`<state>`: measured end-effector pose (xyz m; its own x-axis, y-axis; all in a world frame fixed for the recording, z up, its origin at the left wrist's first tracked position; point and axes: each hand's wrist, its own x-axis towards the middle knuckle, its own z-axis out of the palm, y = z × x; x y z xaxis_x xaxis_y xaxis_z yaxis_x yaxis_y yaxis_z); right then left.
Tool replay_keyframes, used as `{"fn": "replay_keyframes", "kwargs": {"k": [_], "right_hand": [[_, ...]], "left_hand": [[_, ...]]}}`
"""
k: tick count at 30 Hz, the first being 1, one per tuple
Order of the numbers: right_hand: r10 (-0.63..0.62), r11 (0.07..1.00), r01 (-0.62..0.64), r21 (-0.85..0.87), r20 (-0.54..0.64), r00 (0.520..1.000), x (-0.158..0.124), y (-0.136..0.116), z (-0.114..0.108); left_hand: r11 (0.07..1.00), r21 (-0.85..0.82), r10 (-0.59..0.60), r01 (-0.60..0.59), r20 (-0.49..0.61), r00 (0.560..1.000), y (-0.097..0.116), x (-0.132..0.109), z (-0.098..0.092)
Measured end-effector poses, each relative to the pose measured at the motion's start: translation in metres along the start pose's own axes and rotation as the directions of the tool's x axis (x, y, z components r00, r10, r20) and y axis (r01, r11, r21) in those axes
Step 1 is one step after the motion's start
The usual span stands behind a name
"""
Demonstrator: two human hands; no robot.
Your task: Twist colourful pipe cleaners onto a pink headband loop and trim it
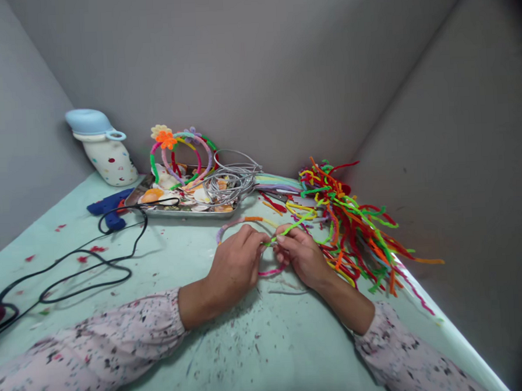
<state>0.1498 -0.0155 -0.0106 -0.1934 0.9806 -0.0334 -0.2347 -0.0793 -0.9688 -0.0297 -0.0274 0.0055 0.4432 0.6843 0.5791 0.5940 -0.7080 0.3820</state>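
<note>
Just ahead of me over the table, my left hand (241,256) pinches a ring (253,219) covered in sections of coloured pipe cleaner, with purple, orange, pale yellow and pink showing. Close beside it, the thumb and fingers of my right hand (304,256) are closed on a bright green pipe cleaner (303,218). Its near end meets the ring between both hands' fingertips, and its loose end points up to the right. Fingers cover the exact spot where the two touch. A thin grey wire piece (287,292) lies on the table below my right hand.
A tangled heap of pipe cleaners (345,226) spreads at the right. Behind my hands, a metal tray (187,213) bears finished rings (181,156) and coiled grey wire (238,176). A blue glue gun (108,204), its black cord (130,258) and a white bottle (110,162) stand left.
</note>
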Motion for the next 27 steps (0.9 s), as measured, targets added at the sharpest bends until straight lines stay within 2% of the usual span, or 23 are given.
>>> {"fn": "replay_keyframes", "kwargs": {"k": [8,14,17,18,21,23,27], "right_hand": [[-0.049,0.998,0.053,-0.038,0.083,0.995,-0.001,0.003,0.001],[-0.068,0.973,0.079,-0.219,0.059,0.996,-0.001,-0.002,0.006],[-0.190,0.897,0.194,-0.398,0.052,0.980,-0.006,-0.003,0.008],[-0.270,0.851,0.260,-0.457,0.043,0.962,-0.008,-0.003,0.009],[-0.500,0.695,0.424,-0.581,0.033,0.865,-0.012,-0.001,0.009],[-0.556,0.624,0.473,-0.622,0.073,0.828,-0.012,0.001,0.008],[-0.548,0.558,0.485,-0.673,0.140,0.825,-0.010,0.001,0.007]], "left_hand": [[0.998,-0.042,-0.038,0.038,-0.005,0.999,0.002,0.000,-0.002],[0.993,-0.074,-0.098,0.096,-0.024,0.995,0.004,0.000,-0.005],[0.990,-0.090,-0.113,0.107,-0.061,0.992,0.004,0.001,-0.006],[0.990,-0.094,-0.115,0.108,-0.070,0.991,0.003,0.001,-0.006],[0.990,-0.095,-0.111,0.105,-0.066,0.992,0.003,0.002,-0.006],[0.992,-0.087,-0.101,0.096,-0.052,0.994,0.003,0.002,-0.006],[0.993,-0.085,-0.081,0.078,-0.028,0.996,0.003,0.001,-0.006]]}}
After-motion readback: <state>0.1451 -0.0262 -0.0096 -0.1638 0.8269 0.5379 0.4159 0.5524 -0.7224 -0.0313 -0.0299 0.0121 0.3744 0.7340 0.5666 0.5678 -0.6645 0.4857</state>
